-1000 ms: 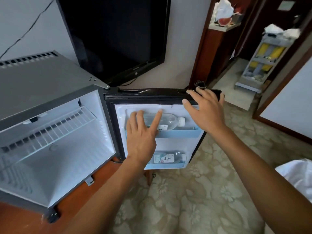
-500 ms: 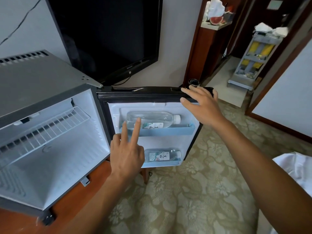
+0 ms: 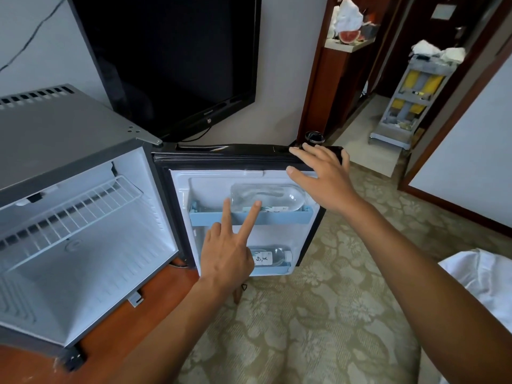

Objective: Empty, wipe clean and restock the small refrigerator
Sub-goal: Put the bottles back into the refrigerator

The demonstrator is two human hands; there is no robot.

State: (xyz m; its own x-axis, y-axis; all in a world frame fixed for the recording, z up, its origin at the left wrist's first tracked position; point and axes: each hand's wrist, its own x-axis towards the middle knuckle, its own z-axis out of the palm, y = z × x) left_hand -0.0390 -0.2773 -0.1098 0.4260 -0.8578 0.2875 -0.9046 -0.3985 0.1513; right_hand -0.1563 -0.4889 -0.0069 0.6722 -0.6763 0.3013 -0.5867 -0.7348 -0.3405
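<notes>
The small refrigerator [image 3: 83, 245] stands open with a bare white interior and a wire shelf [image 3: 83, 206]. Its door [image 3: 221, 151] is swung out to the right. A clear water bottle [image 3: 277, 196] lies on its side in the upper blue door shelf [image 3: 277, 218]. A second, labelled bottle [image 3: 274, 257] lies in the lower door shelf. My left hand [image 3: 224, 253] points two straight fingers up at the upper bottle, fingertips at its lower edge, the other fingers curled. My right hand [image 3: 321, 178] rests on the door's top right corner, thumb on the inner face.
A black TV [image 3: 171, 59] hangs on the wall above the door. The refrigerator sits on a wooden surface [image 3: 155, 295] over patterned carpet. A housekeeping cart [image 3: 410, 92] stands in the hallway at the back right. White cloth [image 3: 482, 278] lies at the right edge.
My left hand came off the upper bottle, dropped lower and folded to two extended fingers, which now spread against the bottle. My right hand stays on the door top.
</notes>
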